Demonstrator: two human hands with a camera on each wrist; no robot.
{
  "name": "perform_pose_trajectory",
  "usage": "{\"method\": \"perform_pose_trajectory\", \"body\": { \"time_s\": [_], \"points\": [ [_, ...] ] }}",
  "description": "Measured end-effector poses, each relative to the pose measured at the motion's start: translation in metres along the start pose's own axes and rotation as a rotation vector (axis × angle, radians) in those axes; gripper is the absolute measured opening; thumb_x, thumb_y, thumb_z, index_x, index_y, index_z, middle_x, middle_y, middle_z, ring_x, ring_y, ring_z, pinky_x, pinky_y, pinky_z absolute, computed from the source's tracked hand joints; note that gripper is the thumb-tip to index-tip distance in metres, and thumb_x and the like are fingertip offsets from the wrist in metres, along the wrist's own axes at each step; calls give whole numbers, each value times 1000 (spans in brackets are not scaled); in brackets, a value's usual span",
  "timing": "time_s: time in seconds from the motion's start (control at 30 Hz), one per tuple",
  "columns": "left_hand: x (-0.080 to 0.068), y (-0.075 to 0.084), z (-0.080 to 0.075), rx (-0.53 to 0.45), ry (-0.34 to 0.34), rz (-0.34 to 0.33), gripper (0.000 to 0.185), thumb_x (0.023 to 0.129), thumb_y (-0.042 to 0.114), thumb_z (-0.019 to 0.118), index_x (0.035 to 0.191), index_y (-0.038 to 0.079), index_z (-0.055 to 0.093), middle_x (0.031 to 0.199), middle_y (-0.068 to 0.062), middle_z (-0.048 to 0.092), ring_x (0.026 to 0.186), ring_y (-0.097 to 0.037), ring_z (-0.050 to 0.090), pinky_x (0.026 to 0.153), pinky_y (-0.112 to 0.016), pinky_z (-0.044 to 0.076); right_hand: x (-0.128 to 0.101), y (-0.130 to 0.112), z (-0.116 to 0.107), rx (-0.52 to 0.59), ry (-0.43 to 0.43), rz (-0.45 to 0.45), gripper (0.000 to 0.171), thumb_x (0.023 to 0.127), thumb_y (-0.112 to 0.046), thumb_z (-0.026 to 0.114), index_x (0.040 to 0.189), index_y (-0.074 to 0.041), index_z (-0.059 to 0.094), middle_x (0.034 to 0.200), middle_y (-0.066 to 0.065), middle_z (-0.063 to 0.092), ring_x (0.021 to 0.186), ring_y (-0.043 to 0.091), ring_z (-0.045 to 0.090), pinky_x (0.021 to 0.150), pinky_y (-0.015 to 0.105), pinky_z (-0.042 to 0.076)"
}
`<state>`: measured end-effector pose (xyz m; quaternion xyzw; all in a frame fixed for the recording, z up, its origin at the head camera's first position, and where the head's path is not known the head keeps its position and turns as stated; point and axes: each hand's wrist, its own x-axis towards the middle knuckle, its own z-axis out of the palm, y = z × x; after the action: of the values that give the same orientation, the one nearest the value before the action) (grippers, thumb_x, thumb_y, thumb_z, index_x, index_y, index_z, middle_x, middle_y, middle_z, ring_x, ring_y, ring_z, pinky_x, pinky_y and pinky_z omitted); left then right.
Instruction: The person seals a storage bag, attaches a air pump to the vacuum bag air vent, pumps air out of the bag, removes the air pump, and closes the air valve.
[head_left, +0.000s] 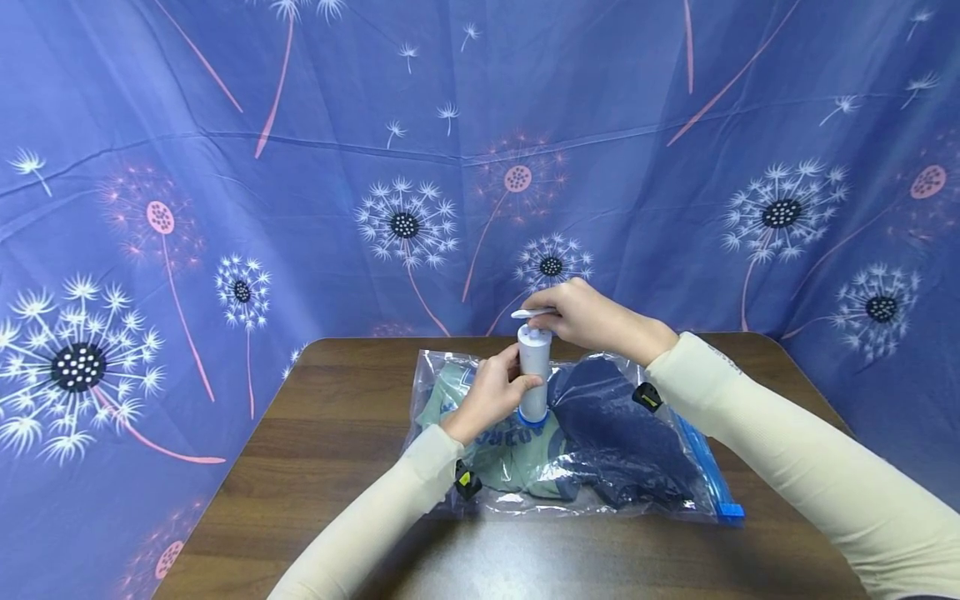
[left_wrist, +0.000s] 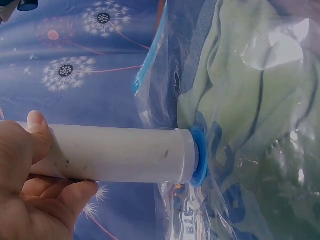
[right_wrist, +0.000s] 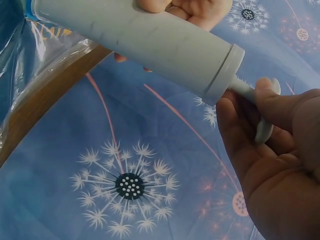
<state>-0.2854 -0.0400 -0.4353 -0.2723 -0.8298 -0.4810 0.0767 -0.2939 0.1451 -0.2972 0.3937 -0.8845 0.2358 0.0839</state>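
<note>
A white hand pump (head_left: 534,367) stands upright on the blue valve (head_left: 532,419) of a clear vacuum storage bag (head_left: 510,503). My left hand (head_left: 492,390) grips the pump's barrel, fingers wrapped about it. My right hand (head_left: 588,317) holds the pump's white handle (right_wrist: 265,131) at the top, and a short length of the rod shows above the barrel. In the left wrist view the barrel's lower end (left_wrist: 186,156) meets the blue valve. Inside the bag lie a pale green garment (head_left: 517,467) with lettering and a dark navy garment (head_left: 622,425).
The bag lies flat on a brown wooden table (head_left: 330,433). A blue zip slider (head_left: 730,510) sits at the bag's right front corner. Behind the table hangs a blue cloth (head_left: 315,208) with dandelion prints.
</note>
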Motion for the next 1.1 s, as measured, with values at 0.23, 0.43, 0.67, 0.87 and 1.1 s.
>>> {"method": "perform_pose_trajectory", "body": {
  "time_s": [0.23, 0.43, 0.67, 0.87, 1.1],
  "points": [
    [0, 0, 1, -4, -2, -2, 49, 95, 15, 74, 140, 2, 57, 126, -17, 72, 114, -25, 72, 93, -31, 60, 2, -2, -6, -21, -43, -32, 21, 96, -2, 70, 116, 3, 75, 111, 17, 77, 96, 27, 76, 78, 36, 63],
    [-1, 1, 0, -22, -4, -4, 48, 95, 15, 74, 139, 3, 58, 127, -17, 72, 115, -26, 72, 93, -32, 60, 6, -13, -19, -37, -38, -41, 21, 97, 0, 67, 117, 3, 74, 105, 15, 78, 82, 20, 75, 71, 33, 62],
    [-1, 2, 0, -2, 0, -18, 46, 95, 16, 74, 137, 4, 59, 125, -17, 73, 113, -25, 73, 92, -32, 60, 12, -26, -48, -52, 75, -63, 21, 98, -1, 67, 117, 1, 75, 96, 12, 79, 79, 18, 74, 67, 32, 60],
    [-1, 4, 1, 4, 10, -24, 44, 95, 14, 74, 135, 3, 60, 125, -18, 73, 113, -26, 73, 92, -34, 60, 16, -43, -77, -95, 233, -123, 21, 98, -4, 68, 117, -3, 76, 95, 11, 79, 73, 14, 71, 62, 28, 54],
    [-3, 5, 1, -4, 3, -34, 43, 96, 15, 73, 136, 3, 60, 126, -18, 72, 113, -27, 73, 92, -33, 60, 16, -48, -85, -104, 278, -128, 22, 99, -4, 67, 119, -3, 75, 103, 11, 79, 77, 14, 72, 60, 25, 48]
  ]
}}
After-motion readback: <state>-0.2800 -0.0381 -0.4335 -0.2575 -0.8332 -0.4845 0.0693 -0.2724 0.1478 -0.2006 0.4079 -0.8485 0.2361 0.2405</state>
